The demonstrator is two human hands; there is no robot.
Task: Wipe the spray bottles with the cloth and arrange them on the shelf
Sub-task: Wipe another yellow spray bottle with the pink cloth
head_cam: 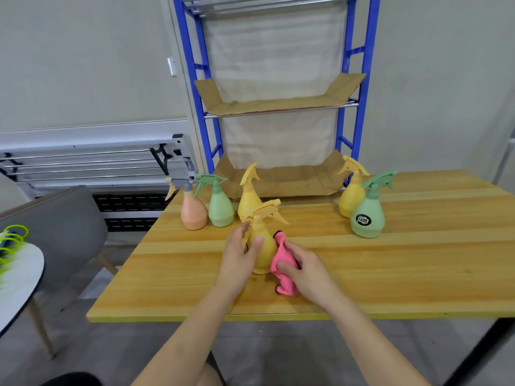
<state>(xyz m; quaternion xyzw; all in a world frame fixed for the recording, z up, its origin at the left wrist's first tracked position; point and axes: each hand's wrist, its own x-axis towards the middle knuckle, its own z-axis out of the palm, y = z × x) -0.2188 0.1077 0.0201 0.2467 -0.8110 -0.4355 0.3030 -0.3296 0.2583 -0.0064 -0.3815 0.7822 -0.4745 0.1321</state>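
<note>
The left hand (239, 254) gripped the yellow plastic spray bottle (262, 246) at its three o'clock, where the right hand (306, 270) pressed a clutched pink cloth (281, 270).

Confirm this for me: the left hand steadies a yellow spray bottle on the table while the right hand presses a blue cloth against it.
One detail is wrong: the cloth is pink, not blue, as the head view shows. The rest stands: the left hand steadies the yellow spray bottle on the table while the right hand presses the cloth against it.
</note>
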